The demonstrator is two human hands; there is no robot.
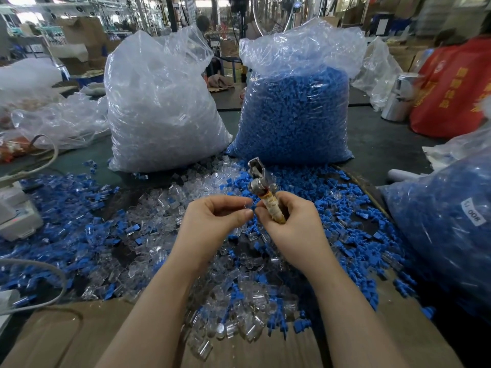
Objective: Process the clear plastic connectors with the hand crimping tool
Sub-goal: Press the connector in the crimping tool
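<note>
The right hand (289, 224) gripped the hand crimping tool (261, 185) upright while the left hand (218, 221) pinched what seemed a clear plastic connector (248, 205) above the littered counter (101, 160), best seated squarely before squeezing.

Both forearms bare to the frame edge; no sleeves visible. Left hand (212, 221) and right hand (289, 227) ungloved, without rings or watch.

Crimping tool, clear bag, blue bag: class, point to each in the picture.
Crimping tool (259, 179): head view, on its metal head.
Clear bag (162, 107): head view, on the middle of its front.
Blue bag (295, 112): head view, on the middle of its front.
</note>
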